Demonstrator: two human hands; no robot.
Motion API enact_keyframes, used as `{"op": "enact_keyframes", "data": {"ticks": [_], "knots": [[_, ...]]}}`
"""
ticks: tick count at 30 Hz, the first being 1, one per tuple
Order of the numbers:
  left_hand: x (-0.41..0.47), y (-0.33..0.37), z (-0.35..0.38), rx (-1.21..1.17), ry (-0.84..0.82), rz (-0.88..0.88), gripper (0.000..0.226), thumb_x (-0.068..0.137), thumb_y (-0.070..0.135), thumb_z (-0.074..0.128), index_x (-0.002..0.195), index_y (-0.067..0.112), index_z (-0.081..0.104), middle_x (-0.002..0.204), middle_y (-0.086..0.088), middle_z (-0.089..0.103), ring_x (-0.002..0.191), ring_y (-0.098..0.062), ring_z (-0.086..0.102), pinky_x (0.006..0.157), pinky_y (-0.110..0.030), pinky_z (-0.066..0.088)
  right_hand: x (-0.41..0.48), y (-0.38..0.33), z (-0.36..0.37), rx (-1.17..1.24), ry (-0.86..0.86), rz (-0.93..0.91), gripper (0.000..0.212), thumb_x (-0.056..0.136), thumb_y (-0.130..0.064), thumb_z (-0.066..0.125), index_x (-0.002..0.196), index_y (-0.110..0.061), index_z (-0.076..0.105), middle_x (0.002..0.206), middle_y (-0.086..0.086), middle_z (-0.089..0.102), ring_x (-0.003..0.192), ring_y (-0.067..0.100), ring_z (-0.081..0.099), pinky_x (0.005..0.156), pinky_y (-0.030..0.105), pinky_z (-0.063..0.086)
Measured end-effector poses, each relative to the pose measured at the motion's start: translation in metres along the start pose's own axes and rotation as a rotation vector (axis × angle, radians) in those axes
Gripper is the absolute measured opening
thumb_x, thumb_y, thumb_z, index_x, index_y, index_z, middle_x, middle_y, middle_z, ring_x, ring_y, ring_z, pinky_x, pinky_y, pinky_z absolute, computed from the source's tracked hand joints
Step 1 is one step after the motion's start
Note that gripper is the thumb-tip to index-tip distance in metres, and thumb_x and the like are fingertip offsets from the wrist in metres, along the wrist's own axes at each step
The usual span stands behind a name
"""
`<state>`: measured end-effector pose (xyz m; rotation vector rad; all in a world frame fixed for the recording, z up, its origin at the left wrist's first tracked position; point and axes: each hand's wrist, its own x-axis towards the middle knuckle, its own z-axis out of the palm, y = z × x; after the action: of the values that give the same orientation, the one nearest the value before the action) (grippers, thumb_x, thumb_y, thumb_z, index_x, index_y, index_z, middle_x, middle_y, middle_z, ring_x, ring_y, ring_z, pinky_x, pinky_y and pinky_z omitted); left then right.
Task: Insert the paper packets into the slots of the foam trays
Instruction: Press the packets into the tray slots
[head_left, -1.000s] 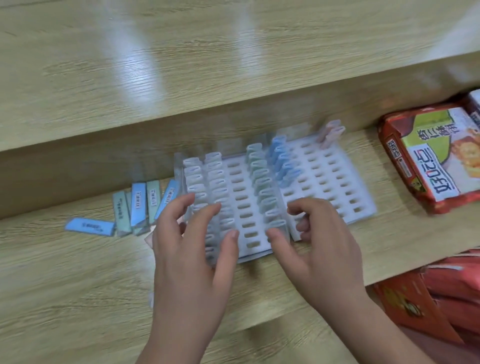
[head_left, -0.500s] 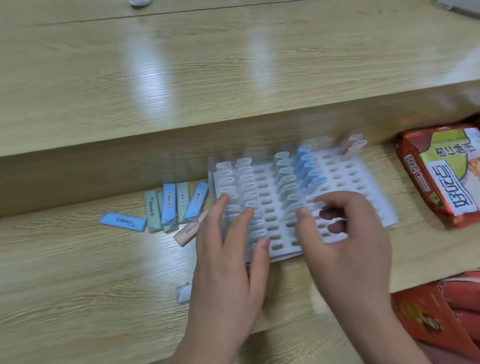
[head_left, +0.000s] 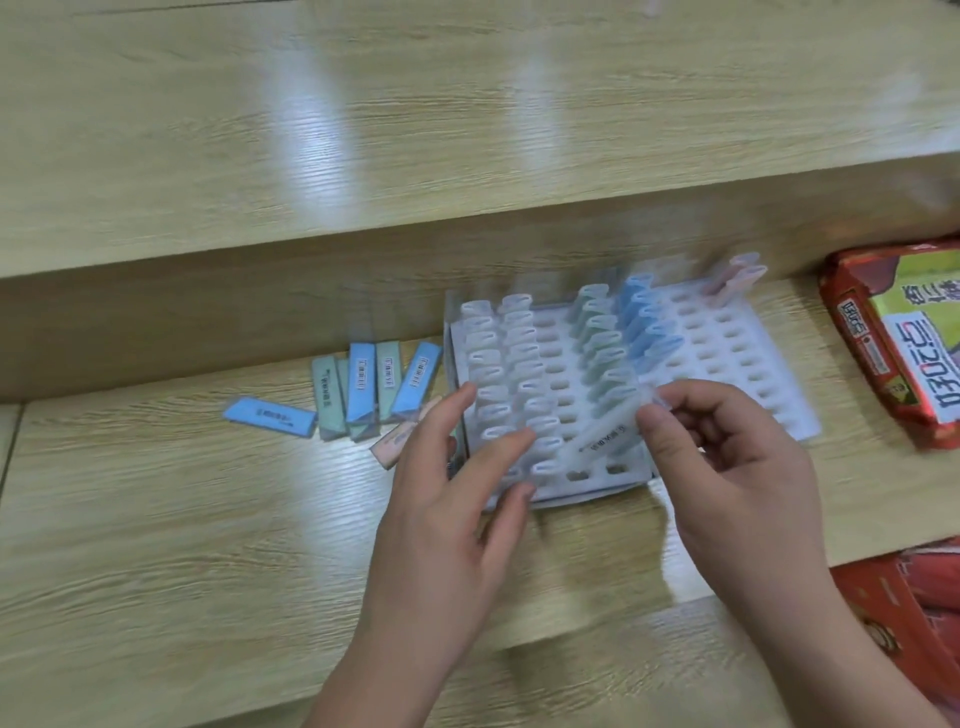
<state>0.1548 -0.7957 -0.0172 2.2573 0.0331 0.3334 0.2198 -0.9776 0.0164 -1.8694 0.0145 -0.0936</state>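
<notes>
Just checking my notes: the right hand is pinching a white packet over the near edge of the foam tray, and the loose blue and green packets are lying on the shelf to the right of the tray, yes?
Not quite. In the head view the loose blue and green packets lie left of the foam tray, not right. The right hand does pinch a white packet over its near edge.

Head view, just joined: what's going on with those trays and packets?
A person is filling white foam trays with paper packets. The right hand pinches a white packet angled over the near slots; the left hand rests open on the tray's front-left corner. White, green, blue and pink rows already stand in slots, and many slots are empty. Loose blue and green packets lie on the shelf to the left.
</notes>
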Motion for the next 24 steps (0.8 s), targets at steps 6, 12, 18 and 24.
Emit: {"op": "enact_keyframes", "data": {"ticks": [6,12,18,24], "knots": [[0.004,0.004,0.004,-0.036,0.035,-0.027,0.023,0.094,0.040,0.061,0.117,0.041,0.063,0.151,0.013,0.034,0.123,-0.021,0.055,0.078,-0.035,0.059,0.041,-0.016,0.009,0.006,-0.051,-0.042,0.005,0.087,-0.022,0.070,0.084,-0.025,0.067,0.071,-0.006,0.064,0.059,0.004,0.054,0.052,0.011,0.043],[0.005,0.000,0.006,0.030,0.044,0.013,0.021,0.093,0.040,0.056,0.112,0.042,0.063,0.150,0.011,0.037,0.124,-0.023,0.055,0.074,-0.034,0.059,0.084,-0.018,0.025,-0.057,-0.117,-0.133,0.017,0.088,-0.023,0.071,0.094,-0.039,0.070,0.071,-0.013,0.064,0.057,0.001,0.052,0.054,0.010,0.044],[0.005,-0.004,0.005,0.058,0.046,0.031,0.023,0.093,0.039,0.054,0.114,0.039,0.064,0.150,0.007,0.039,0.128,-0.020,0.053,0.079,-0.032,0.059,0.102,-0.006,0.032,-0.261,-0.164,-0.276,0.012,0.086,-0.033,0.072,0.091,-0.043,0.068,0.073,-0.014,0.065,0.061,0.006,0.056,0.054,0.011,0.042],[0.006,-0.006,0.009,0.062,0.077,0.076,0.024,0.092,0.034,0.056,0.115,0.037,0.062,0.146,0.001,0.045,0.133,-0.020,0.049,0.093,-0.026,0.050,0.108,-0.002,0.037,-0.414,-0.175,-0.346,0.016,0.084,-0.049,0.061,0.099,-0.045,0.066,0.070,-0.006,0.069,0.063,0.009,0.061,0.058,0.035,0.052]]}}
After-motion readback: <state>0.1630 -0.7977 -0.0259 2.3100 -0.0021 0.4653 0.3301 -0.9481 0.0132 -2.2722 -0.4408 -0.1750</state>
